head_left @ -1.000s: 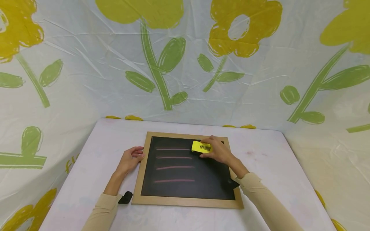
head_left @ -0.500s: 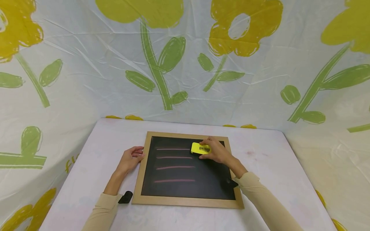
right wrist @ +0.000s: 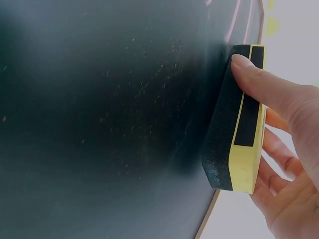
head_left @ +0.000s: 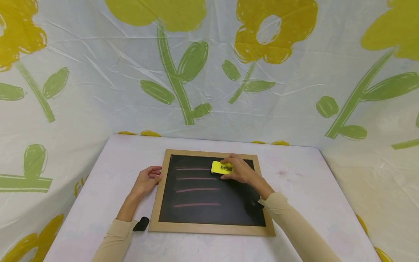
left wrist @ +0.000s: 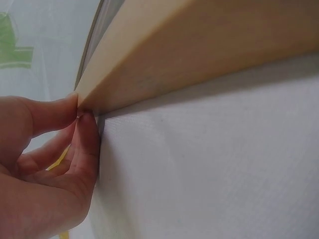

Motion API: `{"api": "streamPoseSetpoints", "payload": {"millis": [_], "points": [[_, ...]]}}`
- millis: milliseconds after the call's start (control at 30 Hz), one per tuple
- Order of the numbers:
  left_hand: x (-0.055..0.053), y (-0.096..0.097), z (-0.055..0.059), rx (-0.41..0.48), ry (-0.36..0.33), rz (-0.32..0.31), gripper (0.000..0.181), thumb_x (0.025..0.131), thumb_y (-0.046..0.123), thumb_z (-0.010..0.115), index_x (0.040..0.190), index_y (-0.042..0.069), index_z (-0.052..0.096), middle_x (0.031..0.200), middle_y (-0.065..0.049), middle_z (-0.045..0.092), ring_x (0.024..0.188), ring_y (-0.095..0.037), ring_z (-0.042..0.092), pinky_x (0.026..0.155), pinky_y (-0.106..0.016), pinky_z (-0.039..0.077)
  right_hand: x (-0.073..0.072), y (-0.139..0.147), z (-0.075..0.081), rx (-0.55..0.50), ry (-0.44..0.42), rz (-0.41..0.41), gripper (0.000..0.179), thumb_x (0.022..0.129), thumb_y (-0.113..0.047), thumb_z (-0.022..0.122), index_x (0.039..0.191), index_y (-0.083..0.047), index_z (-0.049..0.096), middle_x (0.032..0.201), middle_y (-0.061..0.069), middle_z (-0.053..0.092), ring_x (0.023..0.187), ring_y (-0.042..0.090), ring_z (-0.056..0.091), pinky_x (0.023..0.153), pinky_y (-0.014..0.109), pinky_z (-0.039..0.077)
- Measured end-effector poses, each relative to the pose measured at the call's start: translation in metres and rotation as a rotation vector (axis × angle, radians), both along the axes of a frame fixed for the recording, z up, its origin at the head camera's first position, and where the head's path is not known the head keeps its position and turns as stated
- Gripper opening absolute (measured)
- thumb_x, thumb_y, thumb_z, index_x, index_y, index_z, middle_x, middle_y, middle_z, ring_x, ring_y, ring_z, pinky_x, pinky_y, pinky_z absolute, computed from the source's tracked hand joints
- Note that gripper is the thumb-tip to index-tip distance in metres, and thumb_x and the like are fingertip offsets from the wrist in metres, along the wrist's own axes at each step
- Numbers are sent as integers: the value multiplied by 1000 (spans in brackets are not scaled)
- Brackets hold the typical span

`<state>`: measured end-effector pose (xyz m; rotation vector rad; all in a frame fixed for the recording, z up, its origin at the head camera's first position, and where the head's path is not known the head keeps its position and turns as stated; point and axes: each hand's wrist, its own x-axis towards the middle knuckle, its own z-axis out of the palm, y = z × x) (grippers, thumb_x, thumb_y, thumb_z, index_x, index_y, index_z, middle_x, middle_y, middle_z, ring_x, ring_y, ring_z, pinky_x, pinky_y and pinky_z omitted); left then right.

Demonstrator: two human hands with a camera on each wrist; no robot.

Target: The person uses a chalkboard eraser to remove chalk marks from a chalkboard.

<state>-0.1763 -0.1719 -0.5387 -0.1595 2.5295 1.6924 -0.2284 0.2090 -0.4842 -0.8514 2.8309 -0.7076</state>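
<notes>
A wood-framed chalkboard [head_left: 209, 228] lies flat on the white table [head_left: 311, 189], with several pink chalk lines [head_left: 198, 189] across its left half. My right hand [head_left: 240, 171] grips a yellow eraser [head_left: 221, 167] whose dark felt side presses on the board at the right end of the top line. In the right wrist view the thumb lies along the eraser [right wrist: 244, 134] on the dusty black surface. My left hand [head_left: 148, 179] rests against the frame's left edge; in the left wrist view its fingertips [left wrist: 84, 117] touch the wooden frame [left wrist: 199, 55].
A small black object [head_left: 142, 223] lies on the table by my left forearm, near the frame's front left corner. A plastic sheet printed with yellow flowers and green stems [head_left: 176, 80] hangs behind and beside the table.
My right hand has slid the eraser a little leftward along the top of the board, onto the end of the top chalk line. The left hand has stayed at the frame.
</notes>
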Motion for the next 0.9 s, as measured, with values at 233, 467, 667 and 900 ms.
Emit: {"api": "streamPoseSetpoints", "payload": {"millis": [233,467,667,900], "points": [[0,-1,0,-22,-13,-3,39,96,5,69,133,-6,60,113,-21,65,95,-28,62,71,-19,48,-2,-9,-2,-5,1,13,60,78,-25,92,128,-1,69,111,12,58,92,23,52,83,40,48],[-1,-3,-1,-27,-9,-10,40,97,5,69,134,-6,59,114,-21,64,95,-27,62,71,-19,49,-4,-17,-4,9,5,19,59,78,-27,92,127,-2,69,113,12,59,93,23,52,84,39,48],[-1,-2,-2,-24,2,-12,39,96,4,69,132,-7,60,111,-21,65,92,-26,62,69,-20,49,-6,-27,-2,5,7,32,58,77,-26,93,126,-2,70,112,11,59,94,24,51,85,40,47],[-1,-2,-1,-10,7,-12,39,96,3,69,132,-8,60,112,-23,65,94,-28,63,70,-20,48,-8,-38,1,14,-16,29,59,77,-27,93,127,-4,71,111,10,58,95,24,51,87,41,46]]}}
